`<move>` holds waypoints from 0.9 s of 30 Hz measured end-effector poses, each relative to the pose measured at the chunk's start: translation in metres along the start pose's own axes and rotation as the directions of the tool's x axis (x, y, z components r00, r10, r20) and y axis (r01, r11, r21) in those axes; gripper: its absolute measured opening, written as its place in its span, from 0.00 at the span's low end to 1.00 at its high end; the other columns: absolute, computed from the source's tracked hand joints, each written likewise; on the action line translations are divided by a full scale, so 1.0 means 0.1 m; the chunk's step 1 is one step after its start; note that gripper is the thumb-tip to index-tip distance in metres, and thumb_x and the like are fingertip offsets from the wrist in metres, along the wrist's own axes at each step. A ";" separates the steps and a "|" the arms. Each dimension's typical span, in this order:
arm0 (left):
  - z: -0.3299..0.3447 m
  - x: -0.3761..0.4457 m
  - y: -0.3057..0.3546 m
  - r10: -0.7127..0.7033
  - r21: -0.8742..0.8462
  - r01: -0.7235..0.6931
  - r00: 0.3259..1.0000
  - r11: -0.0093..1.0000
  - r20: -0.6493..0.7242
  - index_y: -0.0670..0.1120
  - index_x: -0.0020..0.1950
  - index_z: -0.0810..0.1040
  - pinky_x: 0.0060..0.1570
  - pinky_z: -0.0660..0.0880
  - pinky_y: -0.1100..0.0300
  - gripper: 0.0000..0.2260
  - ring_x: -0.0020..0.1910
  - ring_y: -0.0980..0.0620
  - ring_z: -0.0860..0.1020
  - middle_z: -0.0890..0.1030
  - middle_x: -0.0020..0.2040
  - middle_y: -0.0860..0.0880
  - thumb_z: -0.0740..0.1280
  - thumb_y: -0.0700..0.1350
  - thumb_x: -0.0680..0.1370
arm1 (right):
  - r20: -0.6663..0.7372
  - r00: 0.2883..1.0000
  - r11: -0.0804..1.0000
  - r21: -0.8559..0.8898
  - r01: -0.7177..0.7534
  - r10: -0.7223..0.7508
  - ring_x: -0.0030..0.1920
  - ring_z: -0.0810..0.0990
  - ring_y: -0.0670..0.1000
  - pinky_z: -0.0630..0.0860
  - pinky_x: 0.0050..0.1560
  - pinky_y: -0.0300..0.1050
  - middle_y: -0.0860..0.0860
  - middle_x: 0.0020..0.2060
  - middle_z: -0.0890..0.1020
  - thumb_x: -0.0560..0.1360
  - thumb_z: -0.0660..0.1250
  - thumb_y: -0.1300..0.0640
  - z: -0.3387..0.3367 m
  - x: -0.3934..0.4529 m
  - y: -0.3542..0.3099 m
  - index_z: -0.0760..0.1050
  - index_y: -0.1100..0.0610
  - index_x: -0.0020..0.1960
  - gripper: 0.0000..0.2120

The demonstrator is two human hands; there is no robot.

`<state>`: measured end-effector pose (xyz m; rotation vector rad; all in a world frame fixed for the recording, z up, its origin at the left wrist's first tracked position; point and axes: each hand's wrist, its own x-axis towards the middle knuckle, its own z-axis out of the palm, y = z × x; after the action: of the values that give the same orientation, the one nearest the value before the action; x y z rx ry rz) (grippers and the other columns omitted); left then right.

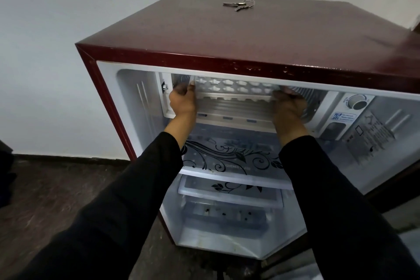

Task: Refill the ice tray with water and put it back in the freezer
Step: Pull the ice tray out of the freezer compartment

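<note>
1. A small maroon fridge (pixel 227 36) is seen standing against a pale wall (pixel 56 29) on a dark floor (pixel 56 188), with its door open and its white interior exposed.
2. A bunch of keys (pixel 239 4) is laid on the fridge top, near the back edge.
3. Below the freezer compartment (pixel 236 107), a glass shelf (pixel 227 159) printed with black leaf scrolls is fitted, and a second shelf and a clear drawer are seen lower down.
4. A thermostat dial (pixel 357 103) and a label sheet (pixel 370 136) are mounted on the inner wall at the right.
5. The white ice tray (pixel 231 88) is held level at the mouth of the freezer compartment, just under the top frame of the fridge.
6. The tray's left end is grasped by the left hand (pixel 183 100), with the thumb laid on top of its rim.
7. The tray's right end is grasped by the right hand (pixel 288 104), with the fingers curled around it.
8. Both arms are covered by black sleeves (pixel 136 188).
9. Whether water is held in the tray's cells cannot be told; its far edge is cut off by the frame.
</note>
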<state>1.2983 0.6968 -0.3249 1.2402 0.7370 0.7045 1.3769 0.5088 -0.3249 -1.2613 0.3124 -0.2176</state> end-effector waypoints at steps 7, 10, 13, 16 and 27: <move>-0.24 -0.39 0.13 -0.069 -0.182 0.067 0.998 0.981 -0.004 0.35 0.56 0.78 0.60 0.76 0.48 0.11 0.52 0.47 0.80 0.82 0.50 0.45 0.69 0.38 0.76 | -0.073 0.986 0.972 0.191 -0.135 0.151 0.35 0.76 0.48 0.79 0.49 0.46 0.49 0.33 0.76 0.69 0.69 0.73 -0.32 -0.31 -0.16 0.68 0.56 0.33 0.16; -0.40 -0.63 0.11 -0.140 -0.277 0.143 0.990 0.950 0.031 0.43 0.42 0.78 0.47 0.79 0.51 0.04 0.45 0.48 0.80 0.81 0.44 0.48 0.67 0.36 0.77 | -0.108 0.978 0.969 0.194 -0.155 0.178 0.36 0.77 0.49 0.78 0.45 0.44 0.50 0.33 0.77 0.68 0.69 0.73 -0.52 -0.53 -0.18 0.69 0.56 0.34 0.16; -0.55 -0.89 0.05 -0.241 -0.336 0.246 0.969 0.909 0.057 0.42 0.43 0.77 0.45 0.81 0.50 0.04 0.45 0.47 0.81 0.82 0.44 0.46 0.66 0.35 0.77 | -0.135 0.971 0.969 0.181 -0.170 0.196 0.40 0.79 0.50 0.78 0.43 0.42 0.50 0.35 0.79 0.68 0.66 0.75 -0.75 -0.76 -0.15 0.74 0.58 0.37 0.12; -0.71 -1.10 -0.05 -0.308 -0.372 0.320 0.947 0.871 0.091 0.40 0.54 0.78 0.48 0.81 0.49 0.08 0.53 0.45 0.81 0.82 0.54 0.41 0.69 0.35 0.75 | -0.117 0.963 0.954 0.210 -0.214 0.242 0.36 0.79 0.49 0.78 0.36 0.39 0.51 0.37 0.79 0.67 0.66 0.75 -1.00 -1.03 -0.12 0.77 0.62 0.46 0.12; -1.55 -2.13 -0.26 -0.420 -0.323 0.455 0.890 0.830 0.176 0.38 0.60 0.77 0.42 0.81 0.58 0.12 0.56 0.46 0.80 0.81 0.56 0.41 0.67 0.39 0.77 | -0.089 0.953 0.917 0.310 -0.249 0.289 0.36 0.78 0.49 0.77 0.40 0.43 0.54 0.37 0.79 0.69 0.64 0.74 -1.98 -2.25 -0.11 0.75 0.59 0.47 0.13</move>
<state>1.0507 0.6079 -0.3529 0.7261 0.7405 0.3686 1.0975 0.4017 -0.3435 -0.8961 0.5450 -0.1064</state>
